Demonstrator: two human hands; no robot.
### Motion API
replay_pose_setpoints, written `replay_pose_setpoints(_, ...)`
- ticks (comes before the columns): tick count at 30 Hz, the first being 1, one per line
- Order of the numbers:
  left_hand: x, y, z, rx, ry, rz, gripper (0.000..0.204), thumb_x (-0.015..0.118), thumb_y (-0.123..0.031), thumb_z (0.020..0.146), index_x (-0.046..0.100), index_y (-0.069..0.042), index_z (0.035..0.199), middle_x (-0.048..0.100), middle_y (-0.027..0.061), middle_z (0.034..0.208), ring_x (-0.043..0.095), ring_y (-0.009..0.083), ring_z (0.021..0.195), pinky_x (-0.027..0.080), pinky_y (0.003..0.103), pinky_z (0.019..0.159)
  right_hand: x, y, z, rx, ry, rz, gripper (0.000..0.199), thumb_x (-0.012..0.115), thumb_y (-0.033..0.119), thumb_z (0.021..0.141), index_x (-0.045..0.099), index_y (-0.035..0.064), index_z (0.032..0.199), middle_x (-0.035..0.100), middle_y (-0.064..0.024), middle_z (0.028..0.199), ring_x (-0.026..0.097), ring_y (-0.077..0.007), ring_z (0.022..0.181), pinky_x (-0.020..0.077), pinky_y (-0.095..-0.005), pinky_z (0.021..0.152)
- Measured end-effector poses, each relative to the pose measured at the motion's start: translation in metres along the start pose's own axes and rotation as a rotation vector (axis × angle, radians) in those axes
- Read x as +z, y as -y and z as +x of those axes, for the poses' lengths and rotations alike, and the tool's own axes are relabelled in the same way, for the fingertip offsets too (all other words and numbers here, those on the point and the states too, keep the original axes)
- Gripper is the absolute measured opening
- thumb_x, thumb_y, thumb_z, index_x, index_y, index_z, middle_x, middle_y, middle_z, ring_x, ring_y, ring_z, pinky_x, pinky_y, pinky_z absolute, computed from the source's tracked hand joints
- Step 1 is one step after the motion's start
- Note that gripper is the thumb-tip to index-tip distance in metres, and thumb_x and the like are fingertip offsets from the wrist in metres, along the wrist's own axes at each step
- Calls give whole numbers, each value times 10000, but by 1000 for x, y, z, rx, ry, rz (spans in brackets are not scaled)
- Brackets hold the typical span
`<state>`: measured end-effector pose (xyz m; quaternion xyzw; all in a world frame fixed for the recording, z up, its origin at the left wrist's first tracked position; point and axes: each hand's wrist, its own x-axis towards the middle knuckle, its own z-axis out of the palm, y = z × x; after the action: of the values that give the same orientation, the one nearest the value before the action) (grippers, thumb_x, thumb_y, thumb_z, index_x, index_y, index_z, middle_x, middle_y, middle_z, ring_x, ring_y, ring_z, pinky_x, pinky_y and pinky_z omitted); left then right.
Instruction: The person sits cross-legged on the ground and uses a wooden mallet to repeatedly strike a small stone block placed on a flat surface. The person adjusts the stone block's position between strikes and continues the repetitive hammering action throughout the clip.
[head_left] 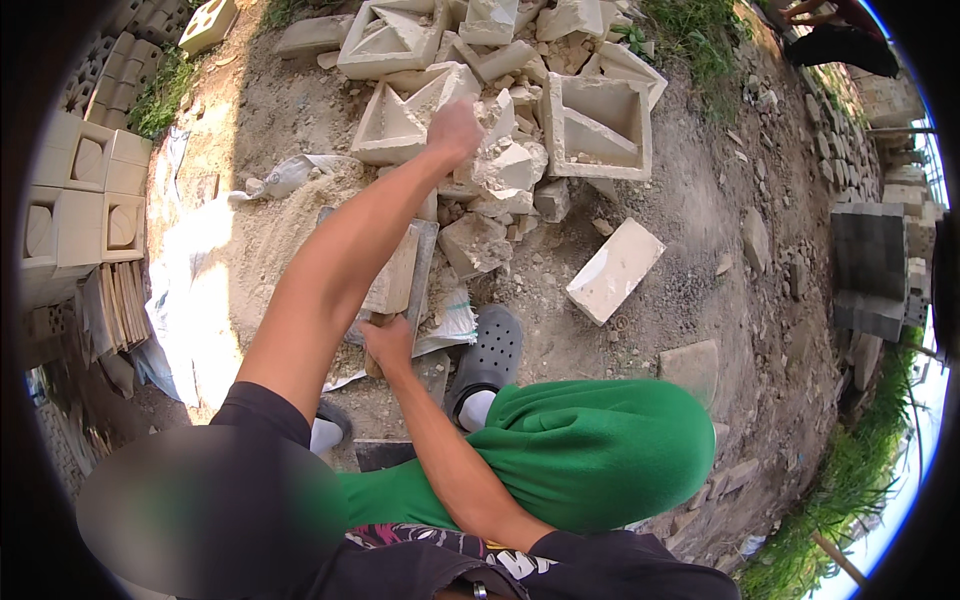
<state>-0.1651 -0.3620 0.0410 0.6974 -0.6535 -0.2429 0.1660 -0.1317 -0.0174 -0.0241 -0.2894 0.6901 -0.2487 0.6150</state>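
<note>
My left hand (455, 132) reaches far out over a heap of broken cream-coloured blocks. It is slightly smeared, and its fingers are hidden behind its back, beside a cracked hollow block (385, 125) and loose rubble (512, 165). Close to my feet, my right hand (388, 345) is closed around a short brown handle-like piece (373, 367), mostly covered by the fingers. Just beyond that hand, a pale block (397, 275) lies against a long grey bar or plate (424, 268). To the right of the heap stands a square hollow block (600, 165) with a diagonal rib.
A solid cream brick (615, 270) lies on the dirt at right. My grey clog (487, 350) and green-covered knee (600, 450) are close by. Stacked blocks line the left (85, 190); grey blocks (868, 265) stand right. Another person (845, 40) is at the upper right.
</note>
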Motion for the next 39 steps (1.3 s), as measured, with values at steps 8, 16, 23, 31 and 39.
replay_pose_setpoints(8, -13, 26, 67, 640, 340, 800, 631, 723, -141, 702, 607, -97, 1321, 636, 43, 1281, 518, 242, 1290, 334, 535, 1114, 18, 0, -7, 51, -34, 114, 253, 743, 154, 771, 680, -35, 928, 697, -91, 711, 663, -179, 577, 510, -347, 556)
replay_pose_setpoints(16, -11, 25, 65, 620, 278, 666, 450, 764, -152, 631, 722, -101, 1077, 629, 129, 1136, 544, 293, 1216, 366, 531, 1087, 14, 11, -10, 129, 15, 199, 212, 738, 131, 781, 672, -36, 893, 682, -81, 700, 648, -168, 564, 509, -333, 549)
replay_pose_setpoints(23, -34, 18, 44, 416, 160, 519, 611, 773, -158, 678, 602, -111, 1262, 593, 144, 1189, 538, 338, 1220, 415, 506, 1048, 7, 29, -15, 155, 61, 213, 209, 746, 124, 776, 660, -42, 871, 674, -85, 694, 650, -181, 565, 518, -335, 554)
replay_pose_setpoints(31, -71, 32, -1, 233, 66, 118, 569, 797, -242, 729, 547, -100, 1220, 687, 155, 1084, 658, 364, 1034, 516, 473, 869, 11, 21, -4, 127, 64, 278, 198, 751, 118, 775, 658, -30, 867, 655, -87, 695, 637, -204, 541, 514, -348, 533)
replay_pose_setpoints(39, -87, 160, -125, -173, -5, -275, 584, 807, -313, 721, 535, -52, 1167, 696, 147, 982, 686, 287, 925, 535, 402, 798, 6, 19, -2, 95, 101, 303, 200, 751, 100, 757, 630, -12, 870, 637, -104, 726, 635, -231, 536, 531, -368, 517)
